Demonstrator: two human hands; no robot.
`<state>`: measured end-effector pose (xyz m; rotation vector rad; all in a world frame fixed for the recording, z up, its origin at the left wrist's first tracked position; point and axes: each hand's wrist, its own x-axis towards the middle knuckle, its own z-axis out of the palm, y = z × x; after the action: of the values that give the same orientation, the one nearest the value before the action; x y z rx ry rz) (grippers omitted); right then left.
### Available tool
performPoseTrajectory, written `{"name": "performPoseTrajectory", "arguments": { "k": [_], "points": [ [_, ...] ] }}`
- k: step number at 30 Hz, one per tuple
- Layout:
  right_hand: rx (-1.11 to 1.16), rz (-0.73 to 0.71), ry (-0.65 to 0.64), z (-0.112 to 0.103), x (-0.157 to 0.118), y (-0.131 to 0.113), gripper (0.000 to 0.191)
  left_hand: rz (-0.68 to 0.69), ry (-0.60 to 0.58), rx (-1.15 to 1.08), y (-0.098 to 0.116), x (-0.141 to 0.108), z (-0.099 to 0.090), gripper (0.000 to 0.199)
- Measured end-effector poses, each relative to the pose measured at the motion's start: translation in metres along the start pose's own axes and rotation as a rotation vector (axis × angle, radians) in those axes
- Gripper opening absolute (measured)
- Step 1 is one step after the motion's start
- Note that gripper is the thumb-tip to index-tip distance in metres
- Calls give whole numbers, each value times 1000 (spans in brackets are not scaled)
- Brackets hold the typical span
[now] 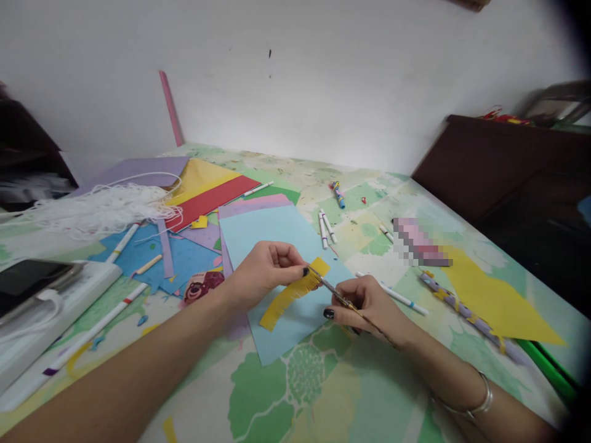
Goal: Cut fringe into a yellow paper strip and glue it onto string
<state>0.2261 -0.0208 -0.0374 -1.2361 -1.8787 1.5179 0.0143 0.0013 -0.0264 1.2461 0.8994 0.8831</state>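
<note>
Pinching between left hand's (pixel 272 266) thumb and fingers the fringed yellow paper strip (pixel 287 298) over light-blue paper (pixel 263 231), likely to steady it for the blades. Gripping scissors (pixel 340 299) in right hand (pixel 372 307) (with fingers clamped around the handles).

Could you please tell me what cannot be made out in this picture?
All in the head view:
- Scissors: handles mostly hidden by the right hand.
- Fringed yellow paper strip: part of its upper edge covered by the left hand.
- Pink object: blurred by pixelation.
- Phone: one end cut off by the left edge.
- Bear-printed piece: any fine print is too small to read.
</note>
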Motion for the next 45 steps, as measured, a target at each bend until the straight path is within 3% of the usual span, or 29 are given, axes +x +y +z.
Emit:
{"name": "performPoseTrajectory", "arguments": {
  "k": [45],
  "points": [
    [-60, -17, 31, -1, 1, 3, 36, -6, 9, 44, 2, -1, 1, 14]
  ]
}}
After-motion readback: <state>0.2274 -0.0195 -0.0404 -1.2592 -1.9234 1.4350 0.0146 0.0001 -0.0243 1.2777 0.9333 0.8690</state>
